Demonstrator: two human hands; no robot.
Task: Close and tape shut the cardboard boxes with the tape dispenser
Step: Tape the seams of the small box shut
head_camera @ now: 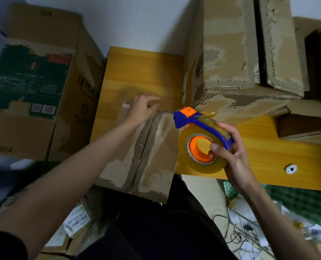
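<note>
A small worn cardboard box (156, 147) lies on the yellow wooden table (141, 76) in front of me, its two top flaps folded down and meeting in a seam along the middle. My left hand (142, 109) rests on the box's far end, fingers bent over the flap edge. To the right of the box, my right hand (232, 154) grips the blue and orange tape dispenser (199, 126) by its handle. The dispenser carries a roll of clear tape (201, 152), and its orange head points toward the box's far right corner.
A large torn cardboard box (249, 53) stands on the table at the back right, with a smaller box (305, 124) beside it. Stacked printed boxes (34, 87) stand on the left. Cables and packets lie on the floor below.
</note>
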